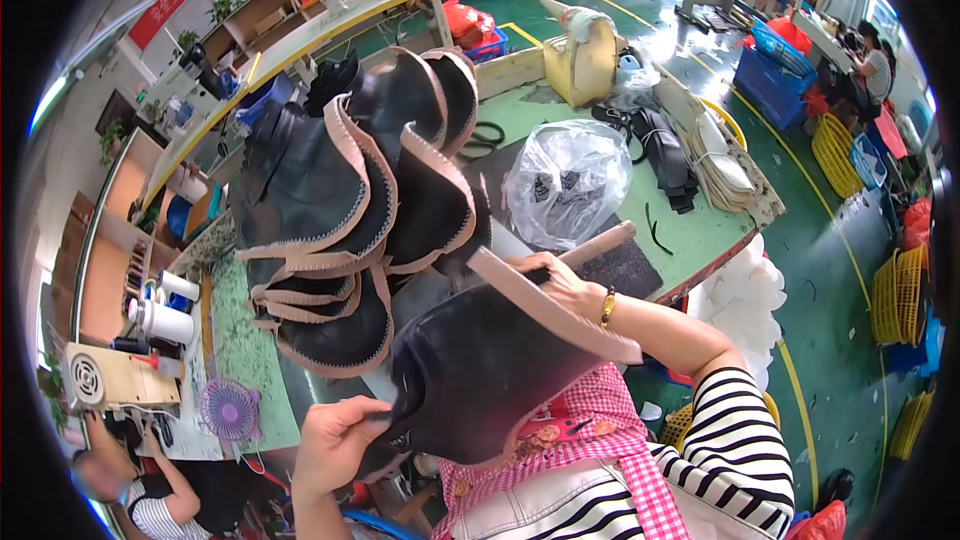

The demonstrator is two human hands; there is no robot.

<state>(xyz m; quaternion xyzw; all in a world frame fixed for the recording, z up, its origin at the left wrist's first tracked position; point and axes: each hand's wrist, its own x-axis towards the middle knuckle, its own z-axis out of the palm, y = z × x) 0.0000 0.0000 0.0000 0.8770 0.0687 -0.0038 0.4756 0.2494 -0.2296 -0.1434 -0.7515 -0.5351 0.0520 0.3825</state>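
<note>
So the black piece (490, 370) is up in the air right in front of the apron (625, 425), between both hands. Left hand (335, 445) has its lower left edge in a narrow pinch, thumb on top. Right hand (575, 295) grips the top, partly hidden by the wide tan edge (555, 310), so I can't tell exactly how those fingers sit. For a hold like this, I'd go for light, even tension: thick sheet probably creases if one side drags, and a pinch right on the rim should leave the face flat.

Table's (700, 240) green and pretty busy: pile (300, 195) of similar black pieces just beyond the held one, clear bag (570, 180) with dark bits, scissors (485, 140), bundled straps (668, 165), purple fan (230, 410) over on the left. Beyond that, shiny green floor with yellow lines, yellow baskets (838, 155), a blue bin (770, 85), and a co-worker (165, 495) lower left.
</note>
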